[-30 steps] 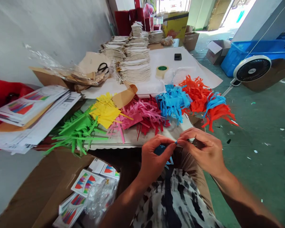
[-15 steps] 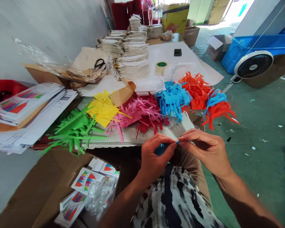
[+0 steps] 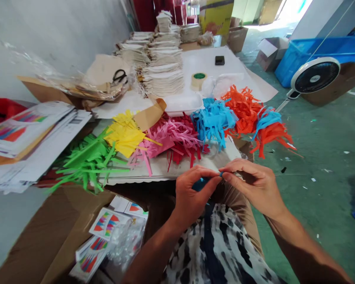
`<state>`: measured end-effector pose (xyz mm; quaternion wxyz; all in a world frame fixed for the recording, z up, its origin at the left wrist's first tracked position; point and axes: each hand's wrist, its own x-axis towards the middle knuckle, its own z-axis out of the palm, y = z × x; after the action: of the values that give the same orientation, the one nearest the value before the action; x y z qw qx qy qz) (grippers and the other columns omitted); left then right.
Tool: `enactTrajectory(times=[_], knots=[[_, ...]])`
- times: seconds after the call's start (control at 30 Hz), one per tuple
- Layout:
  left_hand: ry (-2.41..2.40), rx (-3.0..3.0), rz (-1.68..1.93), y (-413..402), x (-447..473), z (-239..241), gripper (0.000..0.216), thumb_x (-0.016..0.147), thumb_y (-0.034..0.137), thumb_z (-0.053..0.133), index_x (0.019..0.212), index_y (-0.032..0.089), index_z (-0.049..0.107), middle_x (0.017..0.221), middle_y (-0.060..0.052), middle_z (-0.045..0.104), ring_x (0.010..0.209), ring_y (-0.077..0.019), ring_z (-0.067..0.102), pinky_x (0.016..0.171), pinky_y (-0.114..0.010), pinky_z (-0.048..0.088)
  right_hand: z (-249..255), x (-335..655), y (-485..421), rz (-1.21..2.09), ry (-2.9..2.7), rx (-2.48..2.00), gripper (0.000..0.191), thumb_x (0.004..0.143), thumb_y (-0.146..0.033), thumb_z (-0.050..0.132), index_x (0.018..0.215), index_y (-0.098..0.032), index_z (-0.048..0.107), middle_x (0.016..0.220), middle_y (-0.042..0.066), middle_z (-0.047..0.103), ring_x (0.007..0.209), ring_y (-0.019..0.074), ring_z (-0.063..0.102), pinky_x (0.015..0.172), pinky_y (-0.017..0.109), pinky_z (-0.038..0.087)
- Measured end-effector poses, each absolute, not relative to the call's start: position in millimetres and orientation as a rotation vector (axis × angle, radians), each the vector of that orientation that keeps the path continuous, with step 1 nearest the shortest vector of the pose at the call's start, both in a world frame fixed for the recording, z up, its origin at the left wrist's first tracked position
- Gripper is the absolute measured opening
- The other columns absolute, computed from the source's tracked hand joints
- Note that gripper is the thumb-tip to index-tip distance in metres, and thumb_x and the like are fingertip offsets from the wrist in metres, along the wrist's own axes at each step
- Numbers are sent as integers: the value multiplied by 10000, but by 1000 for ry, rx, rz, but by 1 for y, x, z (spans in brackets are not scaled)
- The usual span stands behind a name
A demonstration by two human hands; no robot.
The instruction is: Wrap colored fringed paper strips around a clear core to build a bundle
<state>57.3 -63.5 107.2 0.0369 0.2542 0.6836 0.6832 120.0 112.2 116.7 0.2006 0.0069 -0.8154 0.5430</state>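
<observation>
Head view: both hands are raised over the person's lap, just in front of the near edge of the white board [image 3: 165, 169]. The left hand [image 3: 192, 197] and right hand [image 3: 254, 187] meet fingertip to fingertip, each pinched closed on the blue paper piece [image 3: 201, 183], most of which is hidden behind the left fingers. On the board, well apart from the hands, lie fringed paper heaps in a row: green pile [image 3: 88, 159], yellow pile [image 3: 126, 134], pink pile [image 3: 171, 136], blue pile [image 3: 213, 120] and orange pile [image 3: 248, 112]. Farther back are a tape roll [image 3: 198, 80] and scissors [image 3: 119, 75]. A fan [image 3: 315, 75] stands on the floor to the right.
</observation>
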Motion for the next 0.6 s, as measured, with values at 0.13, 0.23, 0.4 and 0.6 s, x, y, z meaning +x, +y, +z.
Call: enactTrajectory(times=[0.13,0.23,0.4,0.6], knots=[[2049,606,2062,-62,58,104,143,895,331,823,954,207,783,840,2,769,743,-120,693,706,-212,522,115,121,113,1625,-2303,-84,125,966,-339,740,903,-232,754,833,6,725,758,143,655,684,265,513],[2048,563,1969,-63,57,104,193,908,374,803,1003,206,786,825,0,759,704,-117,673,667,-213,513,115,123,115,1683,-2264,-169,158,987,-369,713,908,-233,735,790,-14,679,717,121,615,644,245,480],[2006,493,1960,-59,56,103,220,908,388,792,870,174,759,712,2,720,644,-120,656,632,-218,509,113,123,117,1752,-2184,-163,100,963,-349,749,944,-251,748,840,-27,692,755,105,636,673,215,494],[1993,476,1986,-51,58,100,216,913,386,776,874,179,734,694,18,675,605,-102,603,601,-210,489,103,127,115,1727,-2162,-188,94,978,-342,730,965,-251,747,858,-21,694,774,113,635,697,229,495]])
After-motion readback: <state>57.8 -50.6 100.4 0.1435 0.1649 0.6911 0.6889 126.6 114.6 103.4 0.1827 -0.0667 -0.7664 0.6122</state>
